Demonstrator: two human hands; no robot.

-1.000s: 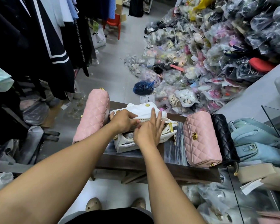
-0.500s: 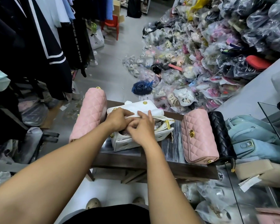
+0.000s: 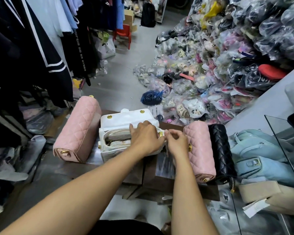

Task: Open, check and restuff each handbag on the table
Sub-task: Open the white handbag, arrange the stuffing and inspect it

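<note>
The white bag [image 3: 120,120] sits in the middle of the counter [image 3: 153,177], close to its far edge. Its flap is flipped back and its top is open. You can see pale paper stuffing inside.

The left hand [image 3: 145,138] lies on top of the bag, over the right half of the opening. Its fingers [image 3: 131,128] are spread out and press down. They hold nothing. The right hand [image 3: 176,141] is at the right end of the bag. Its fingers are curled in tight and seem to pinch the gold zip pull [image 3: 161,135].

I think this is the white bag's turn, and the person is working the zip while the other hand keeps the bag from sliding. The next move needs a slow, straight pull along the zip. The left hand should hold the bag down and keep the paper out of the teeth.

One pink bag [image 3: 78,131] lies at the left edge. Another pink bag [image 3: 200,150] and a black bag [image 3: 219,150] lie side by side at the right edge, both closed.
</note>
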